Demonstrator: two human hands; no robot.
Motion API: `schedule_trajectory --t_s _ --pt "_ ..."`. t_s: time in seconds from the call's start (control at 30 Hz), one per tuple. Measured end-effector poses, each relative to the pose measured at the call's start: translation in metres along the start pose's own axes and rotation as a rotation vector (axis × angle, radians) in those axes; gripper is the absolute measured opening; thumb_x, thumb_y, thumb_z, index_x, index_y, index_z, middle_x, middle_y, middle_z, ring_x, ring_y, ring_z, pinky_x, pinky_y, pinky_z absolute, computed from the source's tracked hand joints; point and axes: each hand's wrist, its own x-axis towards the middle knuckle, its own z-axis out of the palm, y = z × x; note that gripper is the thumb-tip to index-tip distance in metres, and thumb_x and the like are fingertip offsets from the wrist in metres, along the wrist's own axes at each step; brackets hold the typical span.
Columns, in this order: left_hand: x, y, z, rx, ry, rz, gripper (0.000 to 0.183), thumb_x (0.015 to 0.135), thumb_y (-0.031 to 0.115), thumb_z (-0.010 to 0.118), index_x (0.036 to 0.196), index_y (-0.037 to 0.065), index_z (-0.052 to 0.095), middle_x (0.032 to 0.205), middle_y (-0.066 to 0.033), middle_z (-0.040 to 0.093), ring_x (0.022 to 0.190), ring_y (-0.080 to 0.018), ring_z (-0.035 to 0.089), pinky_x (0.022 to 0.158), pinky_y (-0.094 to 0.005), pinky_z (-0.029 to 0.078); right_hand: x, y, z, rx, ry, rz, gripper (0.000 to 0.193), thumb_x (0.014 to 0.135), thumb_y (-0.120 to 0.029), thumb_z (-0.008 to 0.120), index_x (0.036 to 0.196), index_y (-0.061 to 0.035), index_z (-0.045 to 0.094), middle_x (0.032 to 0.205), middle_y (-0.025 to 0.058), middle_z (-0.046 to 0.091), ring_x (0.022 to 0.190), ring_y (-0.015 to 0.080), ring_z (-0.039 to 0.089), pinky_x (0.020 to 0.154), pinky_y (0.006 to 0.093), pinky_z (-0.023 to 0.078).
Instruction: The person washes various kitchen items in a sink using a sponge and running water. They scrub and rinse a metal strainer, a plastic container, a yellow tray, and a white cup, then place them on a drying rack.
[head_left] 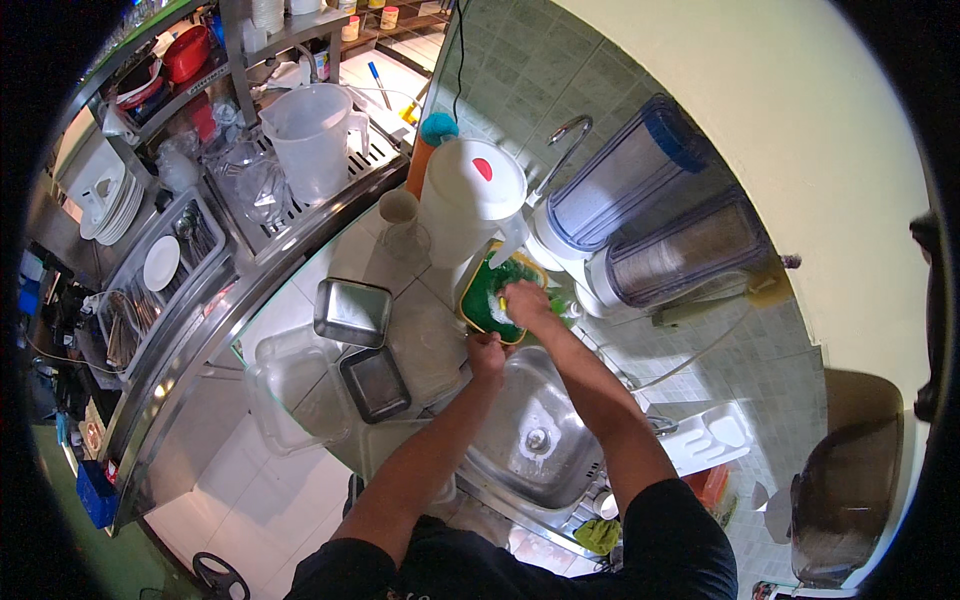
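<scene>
A green rectangular tub with a yellow rim stands tilted past the far side of the sink. My left hand is closed on its near edge. Inside the tub, my right hand presses down with its fingers closed round something small. A bit of yellow and white suds show at those fingertips; most of the held thing is hidden. Just beyond the tub stands a white lidded pitcher, its handle close to the tub's rim.
Two metal pans and clear plastic containers lie left on the tiled counter. The steel sink holds suds at its drain. Two water filter housings and a curved tap stand right. A large clear jug stands far left.
</scene>
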Motion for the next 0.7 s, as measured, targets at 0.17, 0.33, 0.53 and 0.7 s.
schedule_trajectory --t_s 0.17,0.33,0.53,0.7 --pt "-0.007 0.012 0.000 -0.035 -0.027 -0.029 0.023 0.097 0.005 0.061 0.116 0.005 0.047 0.111 -0.0108 0.058 0.084 -0.0214 0.067 0.058 -0.0305 0.059 -0.007 -0.003 0.000 0.176 -0.099 -0.054 0.043 0.074 -0.006 0.068 0.113 -0.0203 0.077 0.104 0.0195 0.073 0.099 0.0379 0.070 0.091 0.0465 0.056" --pt "-0.042 0.022 -0.005 0.034 -0.139 -0.095 0.034 0.097 0.013 0.062 0.126 0.005 0.047 0.112 -0.0098 0.058 0.090 -0.0226 0.066 0.066 -0.0362 0.058 0.007 -0.005 0.003 0.380 -0.074 -0.103 0.037 0.077 -0.012 0.070 0.113 -0.0191 0.076 0.104 0.0212 0.072 0.099 0.0383 0.070 0.089 0.0481 0.057" --pt "-0.131 0.014 -0.064 0.331 -0.458 -0.210 0.033 0.100 0.026 0.066 0.125 0.008 0.056 0.112 -0.0042 0.062 0.101 -0.0152 0.062 0.089 -0.0357 0.053 0.037 -0.001 0.014 0.375 0.241 0.008 0.034 0.077 -0.012 0.077 0.111 -0.0153 0.076 0.099 0.0204 0.073 0.091 0.0409 0.071 0.085 0.0457 0.058" --pt "-0.189 0.045 -0.129 0.738 -0.668 -0.004 0.031 0.099 0.024 0.067 0.124 0.006 0.060 0.115 -0.0067 0.067 0.106 -0.0184 0.065 0.092 -0.0357 0.052 0.048 0.012 0.012 0.041 0.209 0.058 0.021 0.087 -0.013 0.059 0.101 -0.0096 0.074 0.092 0.0213 0.073 0.087 0.0410 0.071 0.079 0.0521 0.057"
